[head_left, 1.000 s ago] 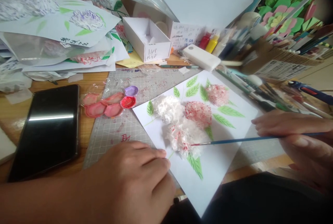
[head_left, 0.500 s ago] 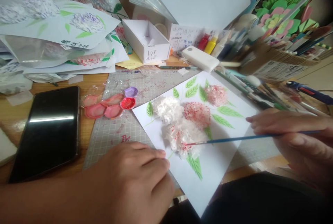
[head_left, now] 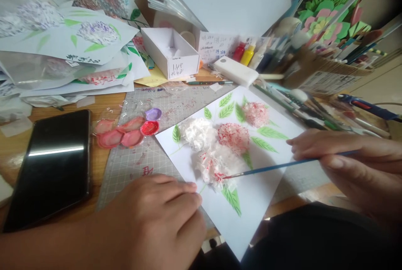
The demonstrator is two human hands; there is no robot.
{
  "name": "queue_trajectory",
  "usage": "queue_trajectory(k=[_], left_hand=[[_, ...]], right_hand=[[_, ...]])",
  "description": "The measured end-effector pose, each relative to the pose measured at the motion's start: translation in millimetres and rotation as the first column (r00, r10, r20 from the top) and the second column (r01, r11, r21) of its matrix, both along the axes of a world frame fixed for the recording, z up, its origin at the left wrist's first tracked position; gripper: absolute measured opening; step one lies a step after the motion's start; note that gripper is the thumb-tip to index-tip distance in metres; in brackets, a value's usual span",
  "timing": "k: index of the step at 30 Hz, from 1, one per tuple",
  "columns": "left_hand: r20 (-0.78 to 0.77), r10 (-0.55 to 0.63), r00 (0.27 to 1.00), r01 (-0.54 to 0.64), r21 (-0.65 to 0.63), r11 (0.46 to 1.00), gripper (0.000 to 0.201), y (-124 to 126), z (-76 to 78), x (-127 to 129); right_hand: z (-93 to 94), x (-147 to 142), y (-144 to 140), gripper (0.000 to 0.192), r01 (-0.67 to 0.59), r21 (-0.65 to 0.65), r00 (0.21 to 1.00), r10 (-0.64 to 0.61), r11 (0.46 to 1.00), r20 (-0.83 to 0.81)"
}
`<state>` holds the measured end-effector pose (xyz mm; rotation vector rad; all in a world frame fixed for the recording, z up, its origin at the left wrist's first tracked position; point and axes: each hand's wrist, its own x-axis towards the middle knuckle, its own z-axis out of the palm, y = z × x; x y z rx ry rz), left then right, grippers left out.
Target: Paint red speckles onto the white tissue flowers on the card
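Note:
A white sheet [head_left: 251,203] with painted green leaves and crumpled tissue flowers lies on a grey cutting mat [head_left: 147,157]. My right hand [head_left: 354,165] grips a thin blue paintbrush [head_left: 276,166], its red tip touching the lowest tissue flower [head_left: 213,163]. My left hand [head_left: 157,219] rests with curled fingers on the sheet's near left edge, pressing it down. Two flowers further back, the middle flower [head_left: 234,137] and the far flower [head_left: 256,113], are dabbed red; one white flower [head_left: 197,132] is unpainted.
Small paint cups, red [head_left: 150,127] and purple [head_left: 153,114], sit left of the sheet. A black phone [head_left: 50,165] lies at the left. Behind are stacked flower sheets [head_left: 72,39], a white box [head_left: 169,52], paint bottles [head_left: 243,52] and a basket of brushes [head_left: 329,73].
The brush tip has slid a little left and down along the lowest tissue flower. My right hand came slightly closer to the sheet. My left hand stayed in place.

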<state>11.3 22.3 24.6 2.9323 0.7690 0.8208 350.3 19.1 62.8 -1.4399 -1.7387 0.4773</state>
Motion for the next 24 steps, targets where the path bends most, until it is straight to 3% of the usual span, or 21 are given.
queue_trajectory(k=[7, 12, 19, 24], left_hand=[[0.146, -0.041, 0.988, 0.035, 0.044, 0.998, 0.044, 2.5, -6.3, 4.4], [0.166, -0.046, 0.985, 0.032, 0.088, 0.996, 0.046, 1.8, -12.4, 4.5], [0.121, -0.089, 0.989, 0.079, 0.084, 0.993, 0.043, 3.9, -12.3, -2.3], [0.097, -0.098, 0.991, 0.091, 0.067, 0.994, 0.040, 7.4, -12.5, -2.0]], right_hand=[[-3.4, 3.1, 0.8, 0.007, 0.010, -0.056, 0.986, -0.019, 0.998, -0.163], [-5.5, 7.1, 3.3, 0.008, -0.043, -0.079, 0.996, 0.037, 0.996, -0.078], [-3.2, 2.4, 6.8, 0.015, 0.018, -0.065, 0.973, -0.032, 0.998, -0.227], [-0.1, 1.1, 7.7, 0.019, -0.038, -0.104, 0.990, 0.023, 0.994, -0.140]])
